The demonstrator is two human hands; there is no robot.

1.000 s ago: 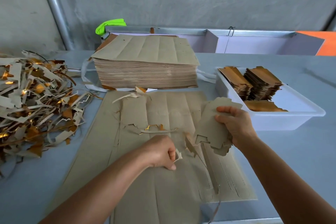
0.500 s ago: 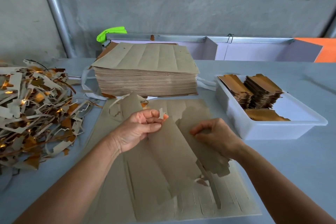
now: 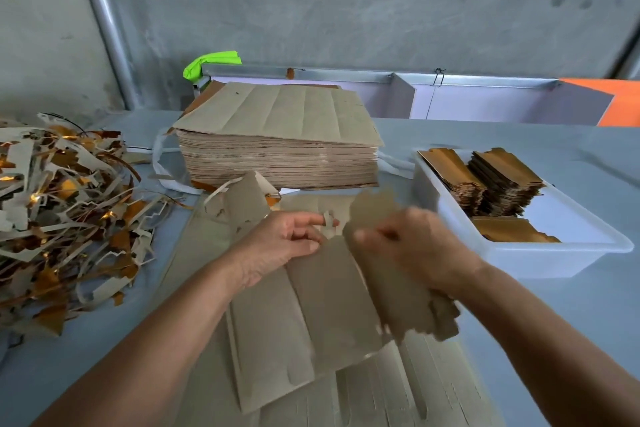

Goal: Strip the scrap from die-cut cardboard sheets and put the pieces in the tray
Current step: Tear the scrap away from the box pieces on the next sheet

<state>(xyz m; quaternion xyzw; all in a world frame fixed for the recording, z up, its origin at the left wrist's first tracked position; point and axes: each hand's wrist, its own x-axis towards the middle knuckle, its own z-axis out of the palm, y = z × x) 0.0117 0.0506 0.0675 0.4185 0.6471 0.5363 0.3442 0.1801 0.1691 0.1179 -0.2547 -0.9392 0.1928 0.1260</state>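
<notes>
Your left hand (image 3: 277, 246) holds the die-cut sheet (image 3: 311, 315) near its top edge, with the fingers (image 3: 313, 218) curled on the card and a small bit of scrap. Your right hand (image 3: 422, 250) is blurry, but it looks wrapped around a torn-out piece (image 3: 408, 295) at the sheet's right side. The sheet lies on more sheets on the counter (image 3: 554, 315), just in front of you.

Hold the sheet still with the left hand. Pull the piece away slowly along its cut lines, so it does not rip. Then put it in the white tray (image 3: 519, 260) on your right, flat, next to the stacked pieces (image 3: 498, 180). Drop the scrap on the scrap pile (image 3: 62, 211) on your left.
</notes>
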